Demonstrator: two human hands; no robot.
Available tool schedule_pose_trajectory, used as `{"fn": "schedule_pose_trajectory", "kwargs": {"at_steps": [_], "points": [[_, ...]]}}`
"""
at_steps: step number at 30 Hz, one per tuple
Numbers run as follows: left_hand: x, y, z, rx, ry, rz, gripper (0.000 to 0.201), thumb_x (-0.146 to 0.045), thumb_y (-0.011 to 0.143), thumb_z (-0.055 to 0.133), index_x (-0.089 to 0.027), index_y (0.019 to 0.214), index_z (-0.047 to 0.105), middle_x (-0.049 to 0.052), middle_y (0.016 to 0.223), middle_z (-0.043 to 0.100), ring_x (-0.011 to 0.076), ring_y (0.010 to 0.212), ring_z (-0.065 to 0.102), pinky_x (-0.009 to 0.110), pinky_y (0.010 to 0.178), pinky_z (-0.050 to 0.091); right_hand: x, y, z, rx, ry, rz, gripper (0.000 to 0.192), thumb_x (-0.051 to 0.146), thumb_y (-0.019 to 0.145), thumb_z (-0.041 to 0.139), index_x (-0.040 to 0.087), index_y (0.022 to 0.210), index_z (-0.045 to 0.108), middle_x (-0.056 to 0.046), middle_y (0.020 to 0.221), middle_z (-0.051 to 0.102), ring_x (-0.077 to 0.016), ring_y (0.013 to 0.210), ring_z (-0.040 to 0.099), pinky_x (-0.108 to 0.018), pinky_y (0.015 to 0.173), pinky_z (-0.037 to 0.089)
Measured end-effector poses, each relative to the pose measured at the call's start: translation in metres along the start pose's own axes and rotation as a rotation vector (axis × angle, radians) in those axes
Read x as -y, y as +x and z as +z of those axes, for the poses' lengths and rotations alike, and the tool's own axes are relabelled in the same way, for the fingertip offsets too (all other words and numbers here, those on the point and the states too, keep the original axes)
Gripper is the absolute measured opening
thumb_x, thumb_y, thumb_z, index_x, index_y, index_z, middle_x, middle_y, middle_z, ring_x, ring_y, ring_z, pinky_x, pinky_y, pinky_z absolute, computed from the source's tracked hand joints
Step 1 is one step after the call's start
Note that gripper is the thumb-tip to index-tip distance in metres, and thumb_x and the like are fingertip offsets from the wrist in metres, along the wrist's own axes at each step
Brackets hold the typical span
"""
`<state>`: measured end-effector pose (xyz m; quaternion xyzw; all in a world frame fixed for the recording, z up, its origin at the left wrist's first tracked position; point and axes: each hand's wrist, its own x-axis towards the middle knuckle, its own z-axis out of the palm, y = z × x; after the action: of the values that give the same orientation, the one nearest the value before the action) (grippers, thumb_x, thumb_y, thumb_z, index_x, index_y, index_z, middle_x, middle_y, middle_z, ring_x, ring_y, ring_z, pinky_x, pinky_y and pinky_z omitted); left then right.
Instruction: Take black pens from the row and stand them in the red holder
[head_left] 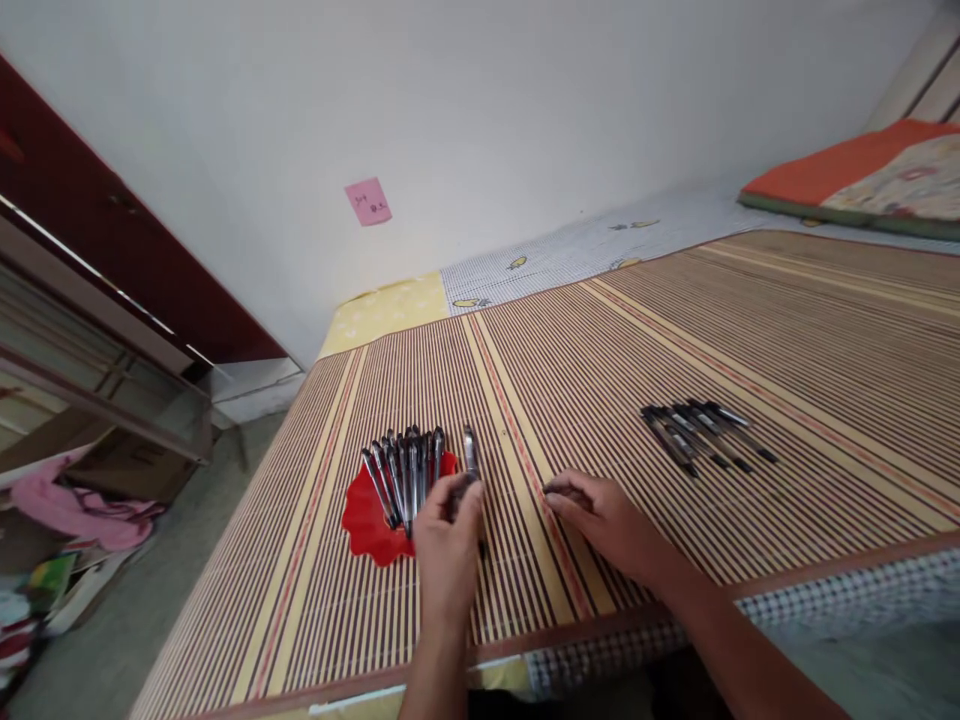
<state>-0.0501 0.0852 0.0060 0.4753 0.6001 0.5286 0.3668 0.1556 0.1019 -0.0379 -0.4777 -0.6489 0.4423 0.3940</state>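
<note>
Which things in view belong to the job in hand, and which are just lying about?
Probably the job:
pen held in the left hand
bundled pens on the red plate
loose pens right of the right hand

Just lying about, it seems:
folded orange bedding
pink cloth at far left
cardboard box

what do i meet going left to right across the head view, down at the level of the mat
pink cloth → red scalloped dish → left hand → right hand → group of pens lying on the mat
</note>
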Motion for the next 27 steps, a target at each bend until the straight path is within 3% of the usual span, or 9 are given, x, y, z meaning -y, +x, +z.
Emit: {"fn": "schedule_pose_trajectory", "kwargs": {"at_steps": [2, 5, 8, 13, 19, 24, 27], "points": [[-0.001, 0.015, -0.029, -0.143, 0.036, 0.040, 0.033, -0.043, 0.074, 0.076, -0.017, 0.094, 0.071, 0.005, 0.084, 0.072, 0.0215, 0.077, 0.066, 0.030, 0.067, 0.052, -0.006, 0.001, 0.001, 0.034, -0.067, -0.002, 0.023, 0.038, 0.092, 0.059, 0.021, 0.102, 0.069, -0.007, 0.098, 0.074, -0.0223, 0.094, 0.069, -0.034, 0.084, 0.051], [0.002, 0.035, -0.064, -0.264, 0.014, 0.056, 0.039, -0.044, 0.069, 0.079, -0.016, 0.093, 0.068, 0.002, 0.074, 0.069, 0.0171, 0.063, 0.063, 0.027, 0.056, 0.051, -0.013, 0.003, 0.002, 0.047, -0.120, -0.004, 0.023, 0.036, 0.091, 0.059, 0.021, 0.105, 0.070, -0.008, 0.102, 0.075, -0.0228, 0.096, 0.069, -0.035, 0.085, 0.052], [0.005, 0.049, -0.078, -0.259, 0.109, 0.049, 0.040, -0.046, 0.067, 0.079, -0.016, 0.091, 0.067, 0.001, 0.070, 0.069, 0.0172, 0.060, 0.063, 0.027, 0.054, 0.052, -0.014, 0.004, 0.001, 0.057, -0.129, 0.008, 0.024, 0.035, 0.091, 0.059, 0.021, 0.106, 0.070, -0.009, 0.102, 0.075, -0.0230, 0.096, 0.069, -0.035, 0.084, 0.053], [0.013, 0.063, -0.066, -0.137, 0.396, 0.026, 0.031, -0.046, 0.075, 0.070, -0.019, 0.090, 0.067, 0.003, 0.070, 0.071, 0.0208, 0.059, 0.065, 0.030, 0.053, 0.050, -0.010, 0.005, -0.001, 0.080, -0.113, 0.029, 0.027, 0.038, 0.092, 0.057, 0.020, 0.108, 0.070, -0.010, 0.102, 0.074, -0.0231, 0.097, 0.069, -0.035, 0.083, 0.053], [0.016, 0.065, -0.050, -0.132, 0.788, 0.023, 0.017, -0.037, 0.083, 0.066, -0.023, 0.091, 0.069, 0.005, 0.081, 0.075, 0.0243, 0.075, 0.071, 0.030, 0.062, 0.046, -0.009, 0.005, -0.002, 0.081, -0.086, 0.006, 0.021, 0.033, 0.091, 0.058, 0.019, 0.103, 0.069, -0.008, 0.098, 0.075, -0.0214, 0.093, 0.070, -0.033, 0.082, 0.053], [0.017, 0.066, -0.049, -0.150, 0.855, 0.065, 0.018, -0.036, 0.083, 0.068, -0.022, 0.095, 0.070, 0.009, 0.089, 0.076, 0.0272, 0.085, 0.070, 0.032, 0.067, 0.045, -0.010, 0.006, -0.002, 0.081, -0.083, 0.007, 0.021, 0.032, 0.090, 0.058, 0.019, 0.102, 0.070, -0.008, 0.096, 0.075, -0.0213, 0.092, 0.070, -0.034, 0.081, 0.052], [0.013, 0.058, -0.049, -0.239, 0.764, 0.157, 0.018, -0.039, 0.083, 0.069, -0.023, 0.090, 0.070, 0.007, 0.084, 0.074, 0.0265, 0.080, 0.068, 0.031, 0.067, 0.043, -0.009, 0.006, -0.002, 0.078, -0.055, 0.008, 0.020, 0.031, 0.089, 0.059, 0.020, 0.101, 0.071, -0.008, 0.095, 0.075, -0.0215, 0.090, 0.070, -0.034, 0.080, 0.052]]}}
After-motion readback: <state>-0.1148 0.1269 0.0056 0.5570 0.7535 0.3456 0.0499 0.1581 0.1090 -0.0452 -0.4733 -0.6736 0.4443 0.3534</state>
